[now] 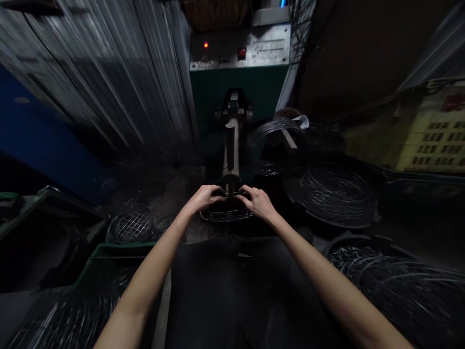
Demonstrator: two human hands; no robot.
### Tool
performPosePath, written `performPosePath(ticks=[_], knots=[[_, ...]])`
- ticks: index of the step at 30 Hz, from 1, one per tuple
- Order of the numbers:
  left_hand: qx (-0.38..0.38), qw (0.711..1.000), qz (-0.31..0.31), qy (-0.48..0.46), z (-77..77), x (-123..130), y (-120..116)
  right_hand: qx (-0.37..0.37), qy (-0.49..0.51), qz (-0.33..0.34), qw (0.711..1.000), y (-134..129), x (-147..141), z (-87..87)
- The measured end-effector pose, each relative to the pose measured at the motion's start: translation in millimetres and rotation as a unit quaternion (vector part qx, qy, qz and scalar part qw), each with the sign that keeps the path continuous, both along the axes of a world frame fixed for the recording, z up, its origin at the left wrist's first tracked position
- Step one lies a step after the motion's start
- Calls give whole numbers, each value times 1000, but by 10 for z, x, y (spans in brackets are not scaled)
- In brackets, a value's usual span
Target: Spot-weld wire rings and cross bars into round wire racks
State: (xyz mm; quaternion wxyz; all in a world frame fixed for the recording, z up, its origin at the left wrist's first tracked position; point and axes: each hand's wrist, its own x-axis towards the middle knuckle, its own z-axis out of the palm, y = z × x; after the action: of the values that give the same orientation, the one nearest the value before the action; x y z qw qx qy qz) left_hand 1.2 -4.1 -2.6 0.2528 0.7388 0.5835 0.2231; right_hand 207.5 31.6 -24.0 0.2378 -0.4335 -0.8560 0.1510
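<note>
A round wire frame [227, 216] made of thin metal rings hangs low in front of the welding machine's [232, 150] arm. My left hand [208, 198] grips its far rim on the left, thumb and fingers pinched together. On the right, my right hand [257, 199] pinches the same rim. Between my fingertips, the rim lies right at the tip of the machine's electrode [230, 186]; whether they touch is too dark to tell.
A green cabinet with a metal control panel [250, 48] and lit red lamp stands ahead. Wire rings fill a basin [337, 194] and a tub [392, 281] on the right. At left are round wire grids [132, 224] and a green crate [121, 249]. A yellow crate [436, 131] stands far right.
</note>
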Motion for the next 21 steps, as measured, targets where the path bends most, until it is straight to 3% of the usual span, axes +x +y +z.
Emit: performPosePath(ticks=[4,8,11,13,17,21], knots=[[-23,1000,2,-4,-2,-5,20,-10,22,22,999,-9,31,42],[-31,999,3,1,45,1,56,-10,121,-6,993,69,386,43],[-41,999,0,3,84,19,68,-28,161,-69,984,136,727,-105],[-50,999,3,-6,81,23,66,-63,134,-55,987,167,851,-247],[-63,997,14,-34,7,-55,29,-107,104,16,989,182,807,-383],[-43,997,49,-49,-42,-211,-107,-55,77,36,995,116,652,-250]])
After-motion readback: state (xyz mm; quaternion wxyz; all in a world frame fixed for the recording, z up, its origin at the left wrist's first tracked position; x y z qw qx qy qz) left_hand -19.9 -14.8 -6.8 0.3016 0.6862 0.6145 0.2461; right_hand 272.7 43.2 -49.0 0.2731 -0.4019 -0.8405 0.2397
